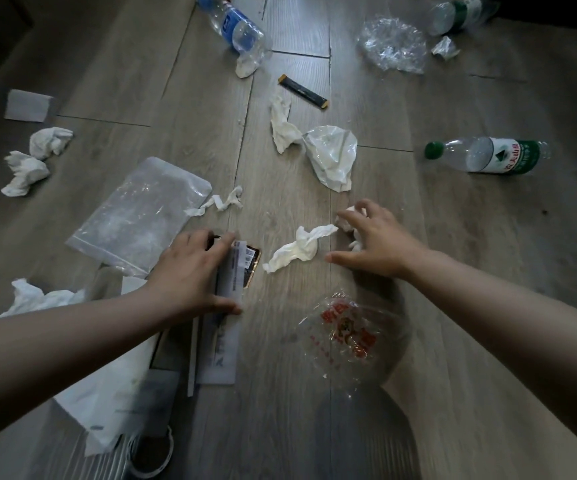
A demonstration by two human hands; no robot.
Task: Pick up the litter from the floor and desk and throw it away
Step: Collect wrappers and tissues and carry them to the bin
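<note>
Litter lies all over the wooden floor. My left hand (190,271) lies over a long white paper sleeve (223,341) and a dark packet (251,263), fingers and thumb curled round the sleeve. My right hand (373,237) reaches over a small crumpled tissue (346,221), fingers curled on it, thumb stretched out. A twisted tissue (297,249) lies between the two hands. A clear bag with red print (346,332) sits just below my right wrist.
Around lie a clear zip bag (138,213), a white plastic wrapper (332,155), more tissues (25,171), a green-label bottle (491,155), a blue-label bottle (237,27), a black stick packet (303,91) and crumpled clear film (392,46). White paper and a tape roll (150,453) sit at lower left.
</note>
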